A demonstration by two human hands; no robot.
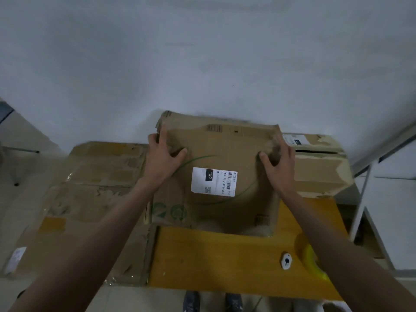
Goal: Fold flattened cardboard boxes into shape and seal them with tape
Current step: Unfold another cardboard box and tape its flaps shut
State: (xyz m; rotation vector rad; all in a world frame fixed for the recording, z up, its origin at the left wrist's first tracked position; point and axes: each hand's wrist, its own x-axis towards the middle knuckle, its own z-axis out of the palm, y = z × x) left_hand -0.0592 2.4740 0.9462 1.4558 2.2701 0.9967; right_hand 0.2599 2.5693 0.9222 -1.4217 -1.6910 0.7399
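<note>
A worn cardboard box (213, 172) is seen from above, standing on a yellow wooden table (213, 260), with a white shipping label (213, 181) on its near face. All places below are given relative to this box.

The step in hand appears to be opening the box into shape. It is best done with both upper corners pulled evenly apart and the creases squared, so the tired cardboard is not torn further.

The left hand (163, 157) is wrapped over the box's upper left corner, thumb on the near face and fingers curled behind the edge. The right hand (278, 161) is held at the upper right corner, thumb on the near face and fingers curled over the crumpled corner.

A roll of yellow tape (311, 260) lies on the table to the near right of the box. Flattened cardboard sheets (90, 190) lie to its left, and 1 folded box (319, 172) stands just beside its right.
</note>
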